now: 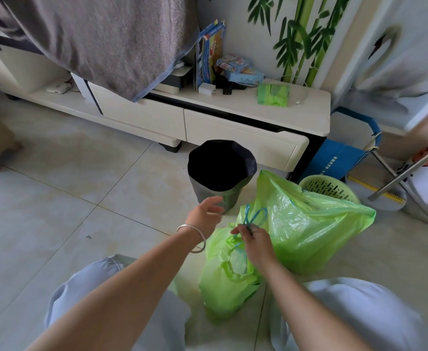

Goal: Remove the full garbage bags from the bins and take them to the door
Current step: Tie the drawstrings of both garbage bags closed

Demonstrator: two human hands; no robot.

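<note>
A: While the right hand (254, 239) pinches the blue drawstring (254, 216) just right of centre, the small green bag (229, 282) sags beneath it in the lower middle of the frame, resting on the tile floor (56, 198) between the person's knees.

B: And the left hand (206, 212)?

A: Open, fingers spread and loosely curled, gripping nothing. It hovers in front of the lower wall of the dark bin (220, 171), which stands upright at centre frame, its mouth black inside. Whether it touches the bin, I can't tell.

B: So which hand is closer to the bags?

A: The right one, clearly. The string loops rise straight above its fingertips; the small bag's neck lies directly below them. The large green bag (306, 224) slumps just to the right, touching the small one, its long axis running from lower left up towards the right. It looks like its cord shares that pinch, though I can't be sure.

B: Materials?

A: Thin, glossy, translucent plastic, crinkled, bulging softly. It'll deform and swing when lifted, I'd judge. The cord is thin and smooth. The bin looks rigid, matte grey outside.

B: Anything else nearby?

A: A pale green slotted basket (330, 190) behind the large bag, right of centre, and a cream cabinet (243, 133) across the upper middle.

B: Next step?

A: Probably a straight lift by the strings, since both bags are out of their bins.
</note>
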